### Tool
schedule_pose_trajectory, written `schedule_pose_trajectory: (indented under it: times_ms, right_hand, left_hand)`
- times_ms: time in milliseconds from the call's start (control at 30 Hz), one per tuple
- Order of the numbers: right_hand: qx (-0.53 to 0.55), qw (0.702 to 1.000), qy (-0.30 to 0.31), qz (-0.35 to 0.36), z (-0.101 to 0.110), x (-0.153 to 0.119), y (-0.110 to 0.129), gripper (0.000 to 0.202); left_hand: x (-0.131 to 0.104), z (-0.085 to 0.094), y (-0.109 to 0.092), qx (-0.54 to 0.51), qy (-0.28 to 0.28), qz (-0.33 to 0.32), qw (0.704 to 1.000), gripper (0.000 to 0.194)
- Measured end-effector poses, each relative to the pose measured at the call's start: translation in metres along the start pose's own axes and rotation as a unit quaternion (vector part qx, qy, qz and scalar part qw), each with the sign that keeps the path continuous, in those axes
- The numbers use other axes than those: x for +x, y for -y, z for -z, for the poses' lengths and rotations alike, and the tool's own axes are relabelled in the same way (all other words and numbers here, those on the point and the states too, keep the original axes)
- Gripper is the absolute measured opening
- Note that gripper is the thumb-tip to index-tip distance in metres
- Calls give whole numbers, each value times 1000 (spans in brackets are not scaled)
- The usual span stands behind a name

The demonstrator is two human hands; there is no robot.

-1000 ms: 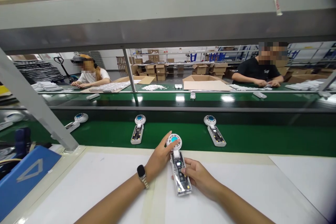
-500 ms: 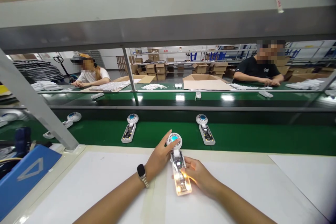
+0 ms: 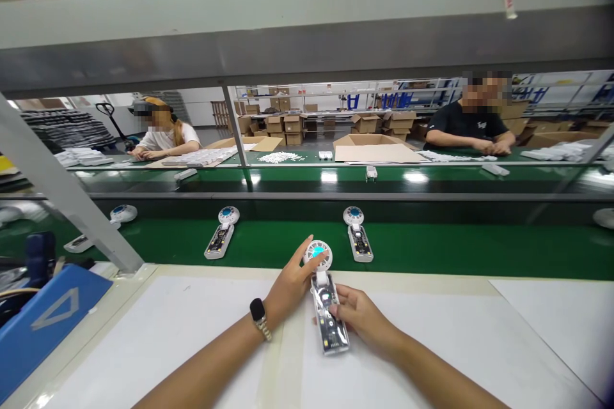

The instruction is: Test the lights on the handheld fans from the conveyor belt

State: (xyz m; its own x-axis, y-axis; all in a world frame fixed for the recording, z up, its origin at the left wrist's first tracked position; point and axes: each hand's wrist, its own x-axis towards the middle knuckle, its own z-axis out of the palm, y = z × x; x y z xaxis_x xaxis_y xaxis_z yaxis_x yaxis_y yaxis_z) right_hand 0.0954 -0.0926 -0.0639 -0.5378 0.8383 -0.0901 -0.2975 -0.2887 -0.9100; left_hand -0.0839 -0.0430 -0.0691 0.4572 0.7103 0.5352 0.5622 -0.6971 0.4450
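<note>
A small handheld fan (image 3: pixel 332 331), with a round white slotted head, a glowing blue centre and a clear-fronted body showing its circuit board, is held over the white worktop. My left hand (image 3: pixel 293 281), with a watch on its wrist, is closed around the fan's head, fingers on its rim and face. On the body's right side, my right hand (image 3: pixel 362 316) grips it, the thumb resting on the front. Just beyond, two similar fans, a left one (image 3: pixel 219 239) and a right one (image 3: pixel 359 241), lie on the green conveyor belt (image 3: pixel 288 239).
A blue bin (image 3: pixel 52 326) stands at the left of the worktop (image 3: pixel 192 339), near a slanted metal post (image 3: pixel 71 185). Over the belts runs a wide grey beam (image 3: pixel 307 19). Across from me two people sit by white parts and an open carton (image 3: pixel 377 148).
The warm lights in the held fan's body have gone out. Fans on the near belt have moved left, while parts on the far belt have moved right. My hands keep their hold.
</note>
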Motion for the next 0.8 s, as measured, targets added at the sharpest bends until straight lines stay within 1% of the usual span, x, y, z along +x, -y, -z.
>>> schedule_pose_trajectory:
  times_ms: [167,267,433,567,800]
  right_hand:
    - [-1,1000,6,-2,3,3,-4,40]
    - [13,1000,20,-8,3,2,-3,43]
    - [30,998,47,22,7,2,-5,43]
    - [27,998,50,25,7,2,-6,41]
    - [30,998,47,14,4,0,-1,45]
  left_hand:
    - [0,0,2,7,-7,-12,1000,51]
    - [0,0,4,2,-1,0,1000,52]
    - [1,1,1,-10,3,19,1000,51]
    - [1,2,0,-13,-1,29,1000,48]
    - [0,2,1,-5,-4,16,1000,49]
